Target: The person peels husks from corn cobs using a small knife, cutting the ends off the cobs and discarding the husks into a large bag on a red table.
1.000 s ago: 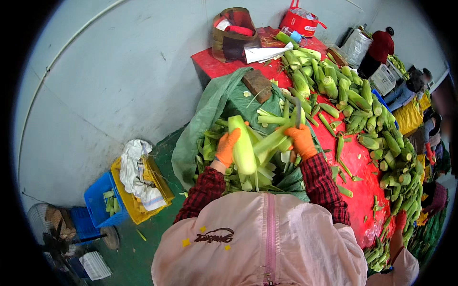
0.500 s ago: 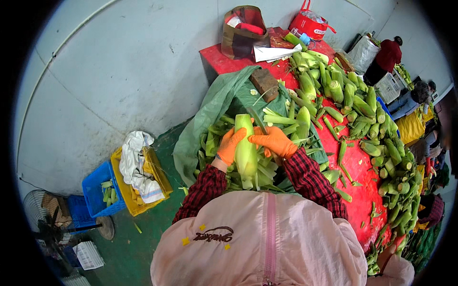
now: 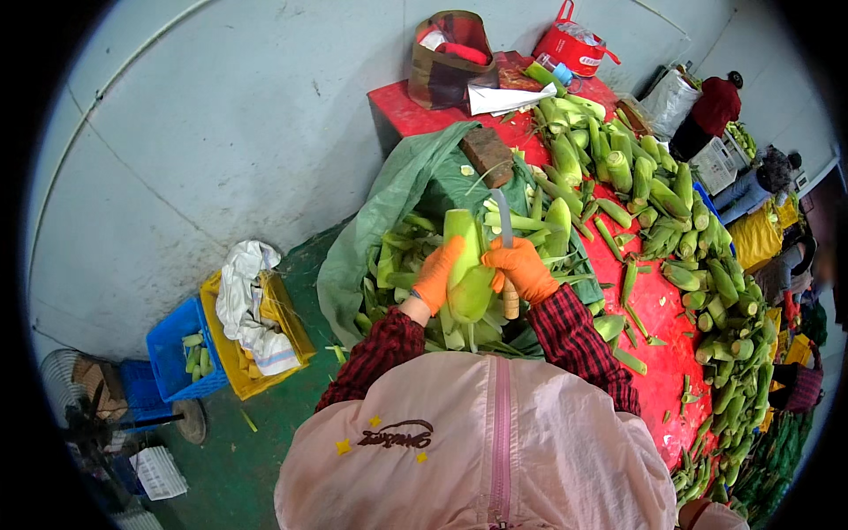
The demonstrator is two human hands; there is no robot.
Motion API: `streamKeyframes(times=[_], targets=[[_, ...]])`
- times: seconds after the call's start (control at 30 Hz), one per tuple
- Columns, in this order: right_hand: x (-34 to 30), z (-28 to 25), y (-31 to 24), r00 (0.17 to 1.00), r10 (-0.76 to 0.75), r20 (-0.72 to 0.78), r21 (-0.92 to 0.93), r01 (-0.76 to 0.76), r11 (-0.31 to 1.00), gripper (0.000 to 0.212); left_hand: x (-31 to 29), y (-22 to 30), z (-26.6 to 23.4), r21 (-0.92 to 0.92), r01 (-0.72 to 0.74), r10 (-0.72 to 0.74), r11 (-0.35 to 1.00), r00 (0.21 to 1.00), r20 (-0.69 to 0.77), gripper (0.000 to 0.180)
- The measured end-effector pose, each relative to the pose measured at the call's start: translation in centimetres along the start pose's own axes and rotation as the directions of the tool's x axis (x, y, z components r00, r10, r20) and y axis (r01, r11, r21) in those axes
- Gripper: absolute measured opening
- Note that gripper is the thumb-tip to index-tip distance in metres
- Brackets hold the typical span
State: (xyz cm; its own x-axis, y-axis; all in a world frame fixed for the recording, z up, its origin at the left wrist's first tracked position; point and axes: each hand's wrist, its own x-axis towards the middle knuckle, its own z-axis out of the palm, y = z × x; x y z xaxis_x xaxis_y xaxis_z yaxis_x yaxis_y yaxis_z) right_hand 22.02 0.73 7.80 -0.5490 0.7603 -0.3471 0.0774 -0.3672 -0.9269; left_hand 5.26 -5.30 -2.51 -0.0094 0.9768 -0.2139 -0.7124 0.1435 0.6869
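**Broad husk leaf now folded over the corn ear**

The left hand [image 3: 439, 272] is clamped on the corn ear [image 3: 460, 234], just to its right. A husk leaf [image 3: 471, 296], not bent over half a second ago, now droops down the ear's front, so it looks partly stripped. The right hand [image 3: 519, 267], shifted rightward, grips a knife [image 3: 504, 215], blade pointing away.
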Motion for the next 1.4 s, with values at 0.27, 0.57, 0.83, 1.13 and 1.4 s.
streamKeyframes(times=[0.27, 0.57, 0.83, 1.13, 1.4], targets=[[-1.3, -2.9, -1.6, 0.986, -0.136, -0.097, 0.108, 0.146, 0.983, 0.018, -0.8, 1.6, 1.2, 0.039, -0.183, 0.179, 0.982, 0.98, 0.088, 0.063], [-0.9, -2.4, -0.8, 0.975, -0.184, -0.129, -0.349, 0.129, 0.928, 0.055, -1.3, 3.9, 3.5, -0.429, -0.15, 0.263, 0.891, 0.94, 0.217, 0.09], [-2.8, 1.3, 1.4, 0.973, -0.229, -0.03, -0.376, 0.202, 0.904, 0.077, 1.3, 4.1, 3.2, 0.095, -0.248, 0.257, 0.964, 0.961, -0.097, 0.07], [-3.7, -0.8, 1.8, 0.816, -0.578, 0.004, -0.99, 0.085, 0.114, 0.111, 1.3, 4.7, 3.3, 0.247, 0.043, -0.037, 0.968, 0.999, -0.031, 0.035], [-4.6, -1.1, 1.8, 0.822, -0.568, -0.028, -0.978, 0.095, 0.185, 0.104, 1.4, 3.0, 3.5, 0.273, -0.068, 0.093, 0.959, 0.992, -0.08, 0.028]])
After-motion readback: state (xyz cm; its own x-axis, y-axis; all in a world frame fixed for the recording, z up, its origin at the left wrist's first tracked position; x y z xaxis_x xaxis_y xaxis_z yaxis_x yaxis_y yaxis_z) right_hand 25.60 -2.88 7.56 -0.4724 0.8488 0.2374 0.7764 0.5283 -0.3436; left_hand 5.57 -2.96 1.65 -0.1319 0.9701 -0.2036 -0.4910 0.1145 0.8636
